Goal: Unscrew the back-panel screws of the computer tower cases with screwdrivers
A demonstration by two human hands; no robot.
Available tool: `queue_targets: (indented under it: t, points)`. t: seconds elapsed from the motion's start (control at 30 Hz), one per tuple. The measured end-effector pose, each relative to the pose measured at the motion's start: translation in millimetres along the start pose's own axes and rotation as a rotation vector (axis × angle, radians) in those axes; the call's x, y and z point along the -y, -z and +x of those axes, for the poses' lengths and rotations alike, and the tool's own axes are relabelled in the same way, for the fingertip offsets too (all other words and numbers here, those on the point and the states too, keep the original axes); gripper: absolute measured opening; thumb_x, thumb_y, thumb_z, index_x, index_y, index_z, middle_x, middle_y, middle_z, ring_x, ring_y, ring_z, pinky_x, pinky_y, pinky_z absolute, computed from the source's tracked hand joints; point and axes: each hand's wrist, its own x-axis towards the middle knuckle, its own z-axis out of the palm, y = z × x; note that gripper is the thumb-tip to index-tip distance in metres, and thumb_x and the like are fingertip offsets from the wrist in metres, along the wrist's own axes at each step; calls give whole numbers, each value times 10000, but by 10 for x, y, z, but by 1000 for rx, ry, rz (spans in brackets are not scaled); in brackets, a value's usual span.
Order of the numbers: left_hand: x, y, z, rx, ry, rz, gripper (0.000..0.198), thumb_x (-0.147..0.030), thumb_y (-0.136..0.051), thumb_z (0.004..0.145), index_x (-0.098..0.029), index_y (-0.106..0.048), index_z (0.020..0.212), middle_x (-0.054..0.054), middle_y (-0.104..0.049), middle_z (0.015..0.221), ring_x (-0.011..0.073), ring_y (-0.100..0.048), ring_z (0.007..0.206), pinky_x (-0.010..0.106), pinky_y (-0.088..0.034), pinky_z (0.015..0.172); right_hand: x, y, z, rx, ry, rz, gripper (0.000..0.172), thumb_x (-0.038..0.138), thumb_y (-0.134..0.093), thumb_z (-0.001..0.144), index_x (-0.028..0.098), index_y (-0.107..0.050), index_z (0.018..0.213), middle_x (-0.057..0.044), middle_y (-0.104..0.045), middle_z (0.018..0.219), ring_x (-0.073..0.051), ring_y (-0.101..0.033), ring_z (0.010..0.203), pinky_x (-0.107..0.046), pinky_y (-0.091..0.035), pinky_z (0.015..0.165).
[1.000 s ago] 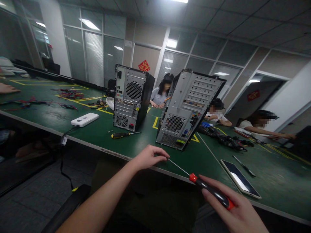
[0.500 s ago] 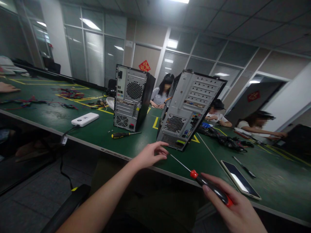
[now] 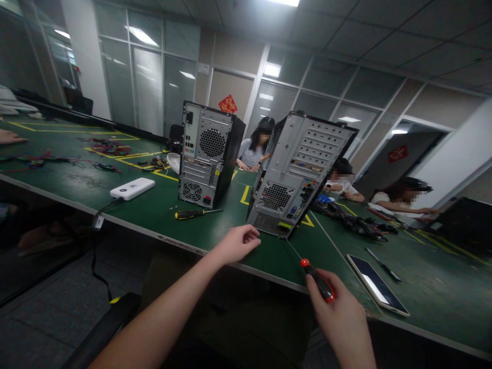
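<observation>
At the desk (image 3: 434,287): two computer towers (image 3: 209,146) (image 3: 286,154), two screwdrivers (image 3: 315,278) (image 3: 188,214), one phone (image 3: 378,284), one pen (image 3: 383,265), one white cabled device (image 3: 133,189). Wearer's hands (image 3: 235,246) (image 3: 340,310), two; one other person's hand (image 3: 11,137) at far left edge. Across the way, three people (image 3: 248,152) (image 3: 343,186) (image 3: 381,198); two red diamond-shaped signs (image 3: 228,104) (image 3: 397,154) beyond.

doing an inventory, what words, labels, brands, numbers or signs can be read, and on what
Nothing readable for certain:
Red diamond sign: characters, too blurred
Right-hand red sign: too blurred
White device: dark marks, too small
Cable tag: too small
Yellow sticker, left computer tower: too small
Yellow-green patch, right computer tower: too small
Screwdriver: none legible
</observation>
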Motion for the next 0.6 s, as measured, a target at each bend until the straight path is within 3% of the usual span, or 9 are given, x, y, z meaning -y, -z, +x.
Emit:
queue_targets:
  t: [0.13, 0.3, 0.6]
  points:
    - [33, -7, 12, 4, 2, 6, 225, -345, -684, 890, -171, -717, 1029, 52, -743, 938, 170, -672, 844, 300, -533, 788, -35, -245, -88, -61, 33, -4, 533, 631, -524, 850, 212, -729, 1109, -117, -777, 865, -333, -755, 802, -390, -548, 684]
    - [40, -1, 14, 10, -14, 19, 200, -335, -669, 888, -176, -719, 998, 46, -741, 908, 169, -668, 818, 297, -523, 768, -83, -509, -212, -193, 166, 27, 511, 583, -488, 924, 167, -709, 1121, -141, -721, 973, -310, -720, 871, -403, -551, 769]
    - [-30, 18, -3, 21, 3, 53, 201, -340, -656, 889, -179, -717, 992, 46, -742, 917, 175, -671, 830, 293, -521, 762, -89, -698, -285, -285, 253, 15, 468, 559, -472, 1004, 166, -700, 1115, -131, -638, 1061, -273, -690, 888, -362, -541, 736]
